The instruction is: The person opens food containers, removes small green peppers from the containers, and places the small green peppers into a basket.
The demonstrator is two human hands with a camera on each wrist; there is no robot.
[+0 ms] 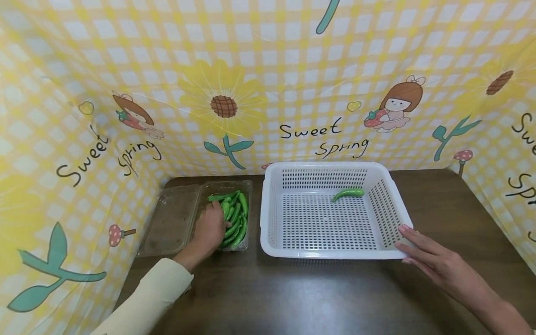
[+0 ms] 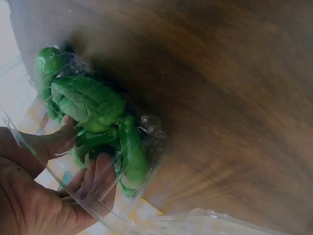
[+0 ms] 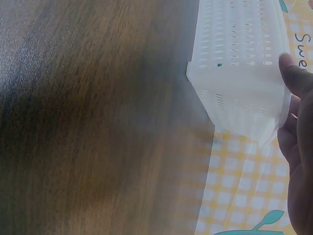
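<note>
My left hand (image 1: 211, 225) reaches down into a clear plastic box (image 1: 250, 223) on the left, its fingers among several green peppers (image 1: 236, 228). In the left wrist view the thumb touches a pepper (image 2: 90, 105), and a gap shows between it and the other fingers (image 2: 103, 171). My right hand (image 1: 444, 260) holds the near right corner of a white plastic basket (image 1: 326, 254). Thumb and fingers lie on either side of its rim in the right wrist view. One green pepper (image 1: 349, 193) lies inside the basket, towards the back right.
Left of the box lies its clear lid (image 1: 171, 218), flat on the dark wooden table (image 1: 301, 298). A yellow checked cloth (image 1: 301, 70) with printed flowers and lettering rises behind the table and along both sides.
</note>
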